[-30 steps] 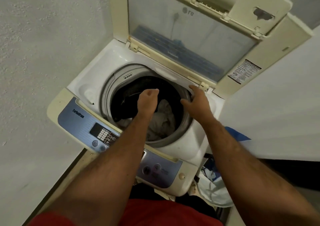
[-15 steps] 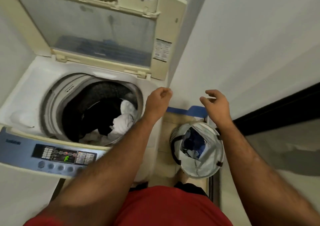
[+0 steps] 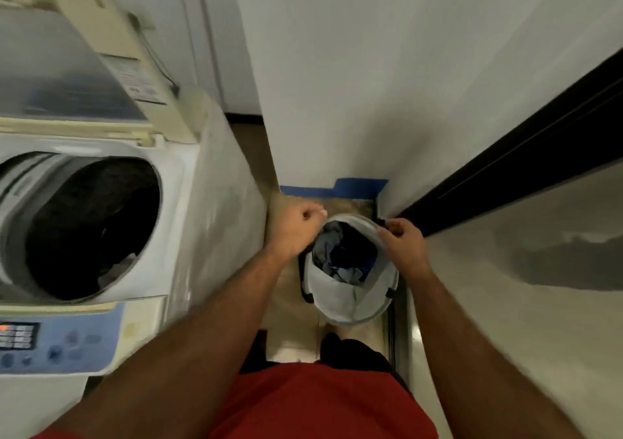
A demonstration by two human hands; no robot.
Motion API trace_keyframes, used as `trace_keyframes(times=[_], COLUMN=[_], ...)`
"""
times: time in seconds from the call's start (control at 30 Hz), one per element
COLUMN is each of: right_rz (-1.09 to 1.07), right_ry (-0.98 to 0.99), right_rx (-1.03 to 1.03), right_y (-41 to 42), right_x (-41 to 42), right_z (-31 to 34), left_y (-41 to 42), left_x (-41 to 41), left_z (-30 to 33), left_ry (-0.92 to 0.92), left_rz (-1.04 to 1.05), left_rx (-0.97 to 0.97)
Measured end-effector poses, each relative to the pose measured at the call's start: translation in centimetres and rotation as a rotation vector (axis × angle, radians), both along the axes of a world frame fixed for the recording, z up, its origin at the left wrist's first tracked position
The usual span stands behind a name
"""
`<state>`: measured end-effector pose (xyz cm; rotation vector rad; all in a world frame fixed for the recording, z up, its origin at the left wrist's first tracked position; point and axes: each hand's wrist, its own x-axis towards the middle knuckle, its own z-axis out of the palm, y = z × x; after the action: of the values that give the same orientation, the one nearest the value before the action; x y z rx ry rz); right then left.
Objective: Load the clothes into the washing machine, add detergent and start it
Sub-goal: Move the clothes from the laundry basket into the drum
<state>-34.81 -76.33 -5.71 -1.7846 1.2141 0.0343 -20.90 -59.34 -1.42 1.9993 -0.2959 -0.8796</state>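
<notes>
While the washing machine (image 3: 101, 223) stands with its lid raised at the left of the view, both hands are shown over the grey laundry basket (image 3: 350, 298) that sits on the floor just beside the machine's right side. The left hand (image 3: 296, 228) is seen with its fingers curled into a loose fist at the basket's far left rim; whether anything is pinched in it cannot be told, as the frame is blurred. The right hand (image 3: 403, 241) is placed at the far right rim, its fingers bent as though closed on the rim or a strap, though this too cannot be made out for certain. The clothes (image 3: 340, 253) that remain, dark and blue pieces, are bundled in the basket, and a few garments can already be seen low in the drum (image 3: 91, 233). The step in hand is judged to be the fetching of a further load. It would be done well if the garments were gathered from beneath in a compact bundle, so that no sleeve trails over the rim, and if the bundle were carried clear over the gap between basket and machine before being let go well inside the drum. The control panel (image 3: 57, 346) is left untouched for now.
</notes>
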Motion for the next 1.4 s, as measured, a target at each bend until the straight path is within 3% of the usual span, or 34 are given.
trace_keyframes(times=[0.33, 0.7, 0.93, 1.07, 1.17, 1.3, 1.4], right_rz=[0.072, 0.086, -0.005, -0.046, -0.031, 0.010, -0.068], right_ry=[0.190, 0.359, 0.324, 0.279, 0.259, 0.450, 0.395], right_rx=[0.225, 0.276, 0.342, 0.203, 0.223, 0.070, 0.013], right_y=[-3.7, -4.4, -5.6, -6.3, -6.3, -6.2, -6.3], right_x=[-4.5, -4.0, -1.4, 0.1, 1.7, 2.5, 1.7], right_z=[-12.6, -38.7, -53.8, -58.2, -60.6, -61.7, -60.7], left_y=[-5.9, -8.8, -9.0, -9.6, -9.7, -8.9, -7.9], left_x=[-5.1, -6.7, -7.2, -8.2, -8.7, -9.6, -10.1], left_z=[-11.3, -37.0, -51.0, -56.5, -59.1, -60.1, -59.0], left_ry=[0.146, 0.284, 0.375, 0.457, 0.501, 0.550, 0.588], left_rz=[-0.077, -0.112, -0.023, 0.065, 0.146, 0.253, 0.294], left_rx=[0.272, 0.332, 0.317, 0.289, 0.256, 0.227, 0.244])
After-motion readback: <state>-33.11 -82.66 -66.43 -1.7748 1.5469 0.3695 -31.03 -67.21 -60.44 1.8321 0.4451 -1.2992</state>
